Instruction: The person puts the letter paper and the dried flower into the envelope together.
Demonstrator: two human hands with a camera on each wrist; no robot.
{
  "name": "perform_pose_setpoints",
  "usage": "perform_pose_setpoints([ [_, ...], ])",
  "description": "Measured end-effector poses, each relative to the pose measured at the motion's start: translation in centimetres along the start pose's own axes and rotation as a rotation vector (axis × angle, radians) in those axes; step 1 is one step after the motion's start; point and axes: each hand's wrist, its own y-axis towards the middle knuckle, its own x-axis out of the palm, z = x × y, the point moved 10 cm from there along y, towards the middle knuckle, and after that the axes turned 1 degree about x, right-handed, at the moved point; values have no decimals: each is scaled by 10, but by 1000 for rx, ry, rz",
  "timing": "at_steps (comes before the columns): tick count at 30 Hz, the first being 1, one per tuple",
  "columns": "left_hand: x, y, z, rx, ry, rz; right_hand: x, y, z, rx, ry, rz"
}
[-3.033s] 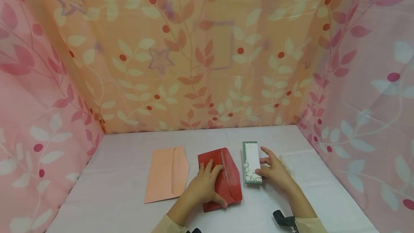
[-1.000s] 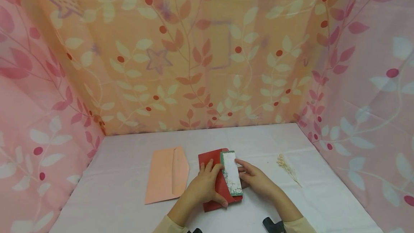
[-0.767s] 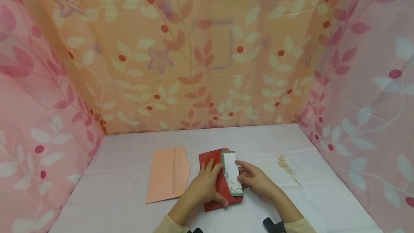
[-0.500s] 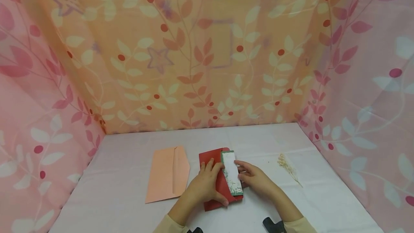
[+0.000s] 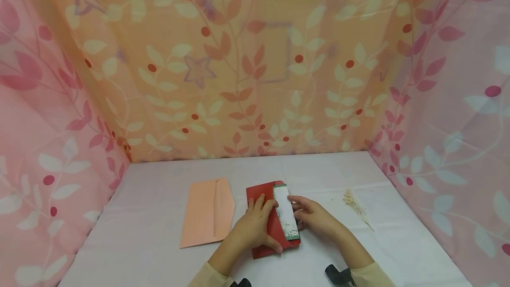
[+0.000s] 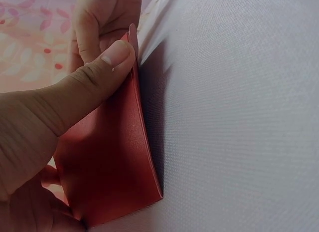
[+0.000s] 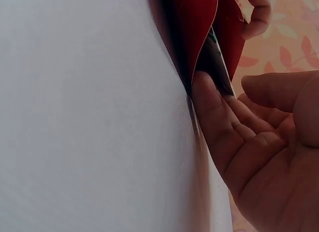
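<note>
Red envelope (image 5: 276, 227) lies about midway between the left and right edges of the worktop (image 5: 151, 216), mouth side toward the right edge; left hand (image 5: 253, 228) clamped on it, thumb over the short edge nearest the person, fingers spread on the front panel — looks like an anchor so the envelope can't skid, and likely bows the mouth too, since the right wrist view shows red sheets gaping on both sides of the card; floral-bordered card (image 5: 285, 211) sits at that mouth, long side roughly parallel to it, overlapping the unfolded flap; long-side-on reads as deliberate, matching the opening; right hand (image 5: 314, 219) at the card's outer long edge, some fingers tucked low, thumb tip close — true pinch or just a push, can't tell; how deep the card is in, can't tell either; peach envelope (image 5: 203, 211) lies apart on the left-edge side, flap also unfolded toward the right edge; dried flower sprig (image 5: 356, 207) lies toward the right edge, well apart from both hands, so probably parked clear of the work.
</note>
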Motion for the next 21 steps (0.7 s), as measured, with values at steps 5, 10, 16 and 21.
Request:
perform_pose_setpoints([
  [5,-1,-1,1,3,-4,-2,-2,5,6,35,80,-34],
  [10,0,-2,1,11,-8,-6,0,10,11,34,146,-67],
  [16,0,-2,-1,23,18,-18,8,13,14,40,181,-85],
  [21,-2,-1,-3,36,6,-35,11,15,12,38,196,-88],
])
